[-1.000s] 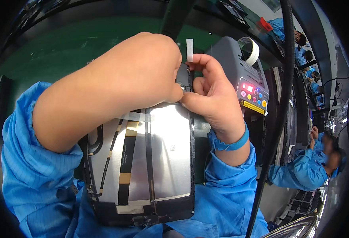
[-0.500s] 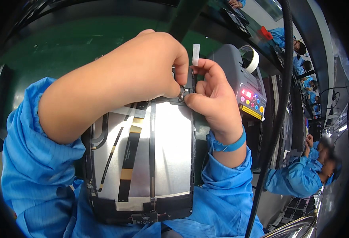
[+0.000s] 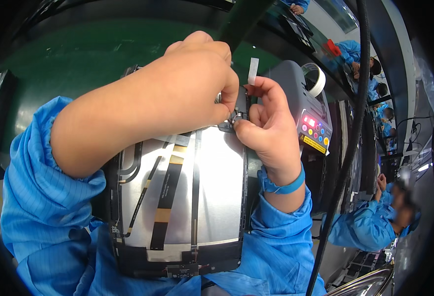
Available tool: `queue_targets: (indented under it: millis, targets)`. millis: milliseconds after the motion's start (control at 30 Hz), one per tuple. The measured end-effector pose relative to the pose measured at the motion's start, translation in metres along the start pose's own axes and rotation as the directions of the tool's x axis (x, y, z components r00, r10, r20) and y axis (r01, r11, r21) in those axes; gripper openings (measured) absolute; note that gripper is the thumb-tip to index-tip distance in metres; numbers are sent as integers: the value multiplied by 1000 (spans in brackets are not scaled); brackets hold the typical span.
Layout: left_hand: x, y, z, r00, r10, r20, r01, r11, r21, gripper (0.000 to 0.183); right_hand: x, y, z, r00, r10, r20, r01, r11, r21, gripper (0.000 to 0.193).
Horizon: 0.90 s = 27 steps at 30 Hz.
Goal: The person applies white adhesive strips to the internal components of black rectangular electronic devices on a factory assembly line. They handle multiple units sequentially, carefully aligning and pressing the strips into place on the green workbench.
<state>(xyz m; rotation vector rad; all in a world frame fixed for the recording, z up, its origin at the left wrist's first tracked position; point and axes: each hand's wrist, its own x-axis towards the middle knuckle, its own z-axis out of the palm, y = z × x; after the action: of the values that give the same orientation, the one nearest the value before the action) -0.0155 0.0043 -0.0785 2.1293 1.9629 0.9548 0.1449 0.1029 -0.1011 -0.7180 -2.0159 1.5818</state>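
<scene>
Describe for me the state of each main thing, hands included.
Left hand: fingers bent, at the device.
Right hand: fingers curled, thumb at the device.
Device: opened, inner metal and flat cables showing.
Grey machine: on, display lit red.
White roll: standing on edge at the machine.
White strip: off the roll, at right fingertip.
Blue band: worn on right wrist.

A yellow warning label (image 3: pixel 314 144) with a triangle sign stands on the grey machine (image 3: pixel 287 86), below its red-lit display (image 3: pixel 309 121). Pale print on the silver-backed device's (image 3: pixel 220 197) black strip (image 3: pixel 167 190) is too small to read.
</scene>
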Motion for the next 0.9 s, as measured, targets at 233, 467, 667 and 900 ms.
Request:
queue_targets:
  millis: [233, 467, 667, 900]
  targets:
    - [-5, 3, 8, 999, 24, -43, -21, 997, 81, 2, 1, 2, 4, 999, -30, -27, 30, 1000, -8, 61]
    - [-10, -2, 8, 990, 126, -59, -111, 971, 214, 1, 5, -8, 3, 999, 45, 1, -45, 991, -122, 65]
    - [-19, -7, 9, 938, 319, -139, -283, 931, 229, 12, 15, -13, -6, 991, 69, 113, -46, 980, -194, 73]
    - [-26, -3, 3, 917, 387, -95, -337, 880, 334, 15, 17, -22, -13, 980, 110, 166, -86, 985, -148, 74]
